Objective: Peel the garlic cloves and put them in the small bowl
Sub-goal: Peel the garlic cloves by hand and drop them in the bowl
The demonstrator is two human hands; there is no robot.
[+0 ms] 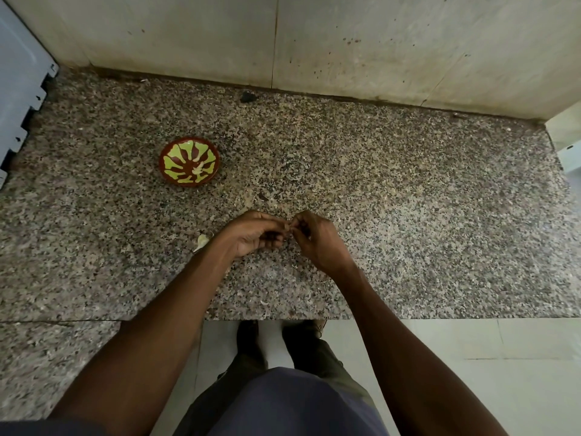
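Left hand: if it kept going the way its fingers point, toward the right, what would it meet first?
The left hand would meet the right hand almost at once; their fingertips already close on the same small garlic clove. Whether they touch is unclear.

One head-worn wide-angle view looks steeply down, close above the counter (408, 215) toward the wall (377, 42).

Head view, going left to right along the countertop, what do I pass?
Grey panel at the left edge → small bowl → loose garlic clove → left hand → garlic clove pinched between both hands → right hand → white box at the right edge.
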